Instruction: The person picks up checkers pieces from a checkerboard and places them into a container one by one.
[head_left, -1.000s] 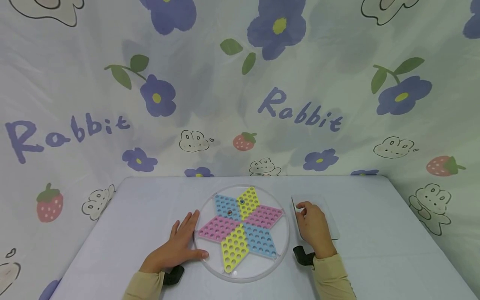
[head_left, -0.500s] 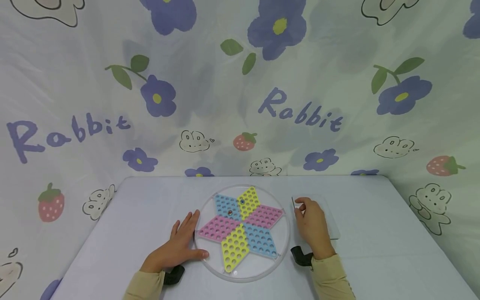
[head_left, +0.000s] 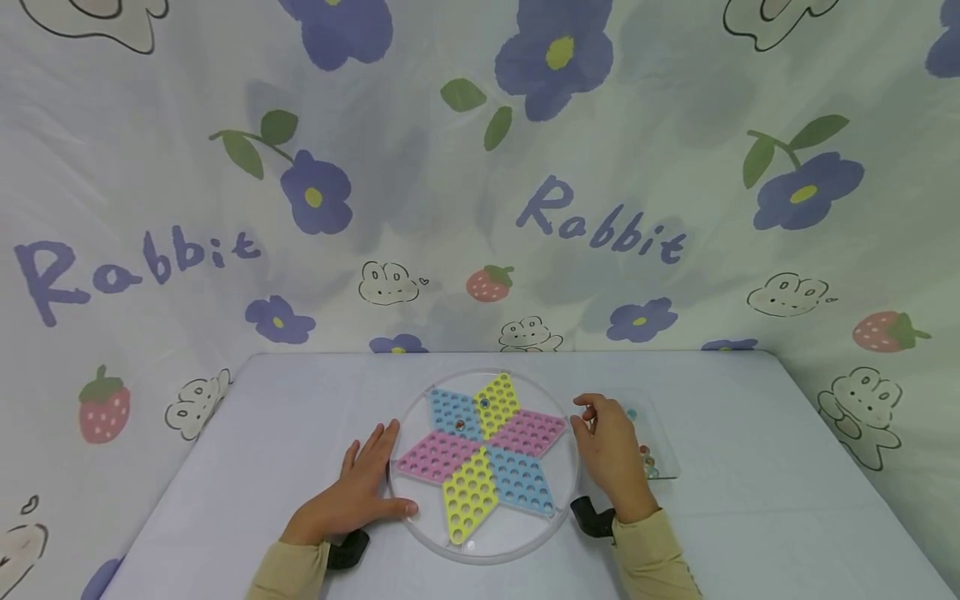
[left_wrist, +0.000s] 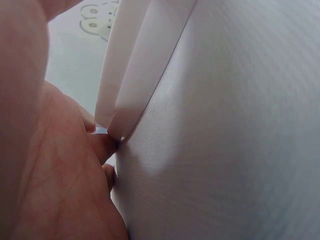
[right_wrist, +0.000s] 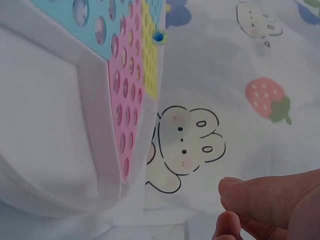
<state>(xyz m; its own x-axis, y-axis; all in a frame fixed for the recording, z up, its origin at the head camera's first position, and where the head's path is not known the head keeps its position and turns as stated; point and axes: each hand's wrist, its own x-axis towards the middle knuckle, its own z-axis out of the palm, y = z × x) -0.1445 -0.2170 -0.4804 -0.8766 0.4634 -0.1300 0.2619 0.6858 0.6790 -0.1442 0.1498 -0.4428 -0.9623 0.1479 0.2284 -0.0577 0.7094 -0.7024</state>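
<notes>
A round Chinese checkers board [head_left: 480, 546] lies on the table, its star in pink, yellow and blue. Two marbles sit in its holes: a reddish one [head_left: 460, 426] on a blue point and a blue one [head_left: 484, 404] on a yellow point. My left hand [head_left: 352, 496] rests at the board's left rim, fingers spread and fairly straight, thumb over the edge. My right hand [head_left: 611, 454] is just off the board's right side, thumb and fingertips [right_wrist: 231, 192] bent close together. Whether a marble is between them is hidden. Behind that hand stands a clear box [head_left: 663, 437].
Several marbles [head_left: 647, 458] lie in the clear box on the right. A white cloth covers the table [head_left: 780, 500], and a patterned curtain [head_left: 420, 167] hangs behind it. Dark wrist cameras [head_left: 592, 518] sit at both cuffs.
My right hand has moved left from over the clear box toward the board, uncovering marbles in the box. My left hand and the board have stayed in place.
</notes>
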